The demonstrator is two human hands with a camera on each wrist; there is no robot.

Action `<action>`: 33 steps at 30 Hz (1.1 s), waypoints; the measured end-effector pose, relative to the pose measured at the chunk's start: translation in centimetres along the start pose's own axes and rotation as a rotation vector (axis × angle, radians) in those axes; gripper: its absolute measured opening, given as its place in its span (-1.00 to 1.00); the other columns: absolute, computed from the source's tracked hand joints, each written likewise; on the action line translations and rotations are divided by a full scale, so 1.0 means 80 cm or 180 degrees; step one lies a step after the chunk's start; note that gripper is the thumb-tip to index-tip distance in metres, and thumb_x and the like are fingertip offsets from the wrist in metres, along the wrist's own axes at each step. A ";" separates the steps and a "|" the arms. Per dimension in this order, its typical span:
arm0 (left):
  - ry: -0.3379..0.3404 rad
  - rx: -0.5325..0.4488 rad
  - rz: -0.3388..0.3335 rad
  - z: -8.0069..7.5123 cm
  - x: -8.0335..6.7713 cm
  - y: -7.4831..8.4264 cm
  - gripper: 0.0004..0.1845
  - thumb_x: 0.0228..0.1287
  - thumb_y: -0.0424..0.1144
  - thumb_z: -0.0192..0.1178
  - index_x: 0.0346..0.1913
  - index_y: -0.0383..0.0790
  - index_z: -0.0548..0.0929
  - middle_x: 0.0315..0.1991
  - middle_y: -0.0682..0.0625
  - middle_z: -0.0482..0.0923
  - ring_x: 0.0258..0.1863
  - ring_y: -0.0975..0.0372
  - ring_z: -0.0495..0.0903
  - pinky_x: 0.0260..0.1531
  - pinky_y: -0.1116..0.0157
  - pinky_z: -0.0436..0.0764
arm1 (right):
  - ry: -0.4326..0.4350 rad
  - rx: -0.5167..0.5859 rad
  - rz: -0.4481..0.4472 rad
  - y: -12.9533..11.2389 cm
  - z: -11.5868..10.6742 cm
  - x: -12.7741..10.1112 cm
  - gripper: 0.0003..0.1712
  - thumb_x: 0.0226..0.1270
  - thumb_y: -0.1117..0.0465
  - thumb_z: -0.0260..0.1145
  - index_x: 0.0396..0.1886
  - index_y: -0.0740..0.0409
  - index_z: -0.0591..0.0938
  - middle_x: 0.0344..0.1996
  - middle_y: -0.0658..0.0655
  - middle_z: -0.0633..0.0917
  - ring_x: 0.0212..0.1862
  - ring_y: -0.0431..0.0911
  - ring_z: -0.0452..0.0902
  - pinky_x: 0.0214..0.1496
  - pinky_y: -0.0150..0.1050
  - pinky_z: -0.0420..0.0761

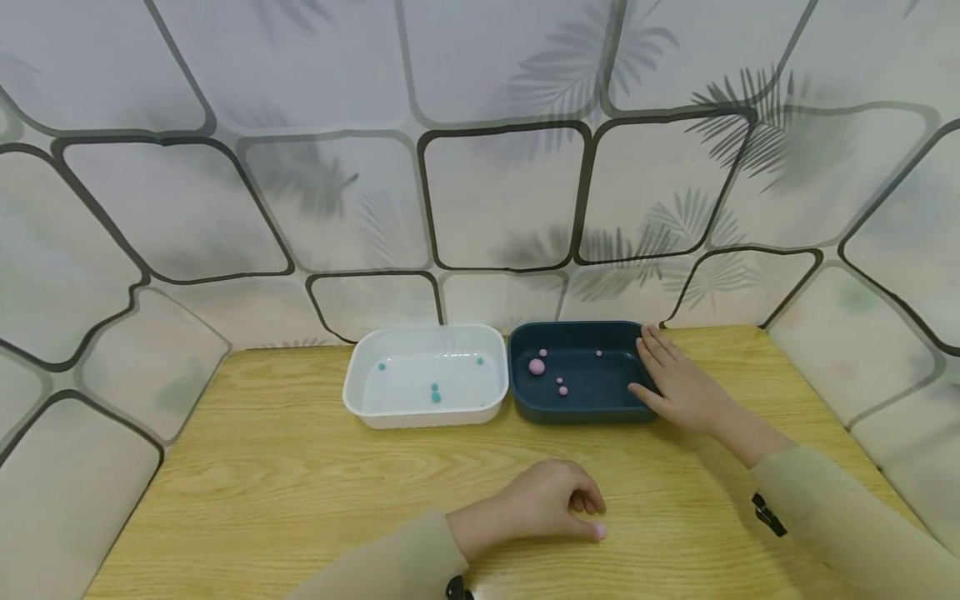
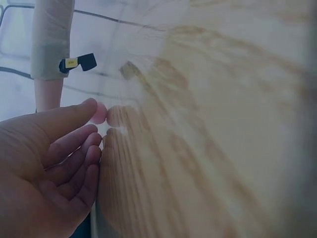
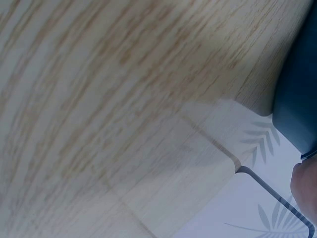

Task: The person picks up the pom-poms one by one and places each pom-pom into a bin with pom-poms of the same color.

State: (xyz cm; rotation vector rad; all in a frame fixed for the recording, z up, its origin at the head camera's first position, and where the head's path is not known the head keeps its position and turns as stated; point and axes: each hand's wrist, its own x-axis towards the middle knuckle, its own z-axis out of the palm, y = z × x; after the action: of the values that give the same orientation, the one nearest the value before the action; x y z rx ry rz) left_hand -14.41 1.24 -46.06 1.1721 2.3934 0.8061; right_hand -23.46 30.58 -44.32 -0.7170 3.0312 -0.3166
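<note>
My left hand (image 1: 551,500) is low over the table, its fingers loosely bent and apart from the thumb. The thumb tip touches a small pink ball (image 1: 599,531), also seen beyond the thumb in the left wrist view (image 2: 100,114). My right hand (image 1: 686,387) lies with straight fingers over the right rim of a dark blue tub (image 1: 585,413). One larger pink ball (image 1: 537,367) and several smaller ones are inside that tub. In the right wrist view, only a bit of the hand (image 3: 306,191) shows beside the tub's wall.
Left of the blue tub stands a white tub (image 1: 427,418) with several small teal balls (image 1: 436,397) in it. Both tubs sit at the back of the wooden table (image 1: 300,483). A patterned backdrop (image 1: 502,200) rises behind and at both sides.
</note>
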 end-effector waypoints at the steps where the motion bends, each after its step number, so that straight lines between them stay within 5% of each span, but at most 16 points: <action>1: -0.0005 0.0016 0.0014 0.000 0.000 0.000 -0.80 0.33 -0.03 0.51 -0.10 -0.03 0.85 -0.29 0.26 0.69 -0.35 0.61 0.48 -0.28 0.68 0.50 | -0.0009 0.0001 0.0001 0.000 0.000 0.000 0.02 0.66 -0.17 0.15 0.64 0.56 0.05 0.69 0.52 -0.07 0.73 0.38 -0.22 0.70 0.33 0.05; 12: -0.0072 0.0060 0.0254 0.004 0.002 -0.001 -0.86 0.42 -0.10 0.44 -0.12 -0.06 0.86 -0.32 0.24 0.67 -0.38 0.60 0.47 -0.31 0.69 0.47 | -0.0028 -0.0044 0.0005 0.000 -0.001 0.001 0.02 0.67 -0.16 0.14 0.64 0.56 0.05 0.69 0.53 -0.08 0.72 0.40 -0.23 0.70 0.34 0.04; 33: -0.0057 -0.0244 0.0153 0.004 0.002 -0.001 -0.86 0.46 -0.13 0.40 -0.12 -0.11 0.85 -0.33 0.22 0.72 -0.41 0.63 0.49 -0.31 0.67 0.54 | -0.0018 -0.0054 -0.0007 -0.002 -0.002 0.000 0.02 0.66 -0.16 0.16 0.64 0.57 0.07 0.68 0.54 -0.06 0.72 0.39 -0.21 0.68 0.36 0.07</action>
State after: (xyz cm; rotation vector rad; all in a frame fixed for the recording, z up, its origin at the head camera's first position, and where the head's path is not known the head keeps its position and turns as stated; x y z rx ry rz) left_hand -14.38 1.44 -46.41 1.2053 2.3067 0.8906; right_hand -23.39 30.46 -44.15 -0.7209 3.0315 -0.2888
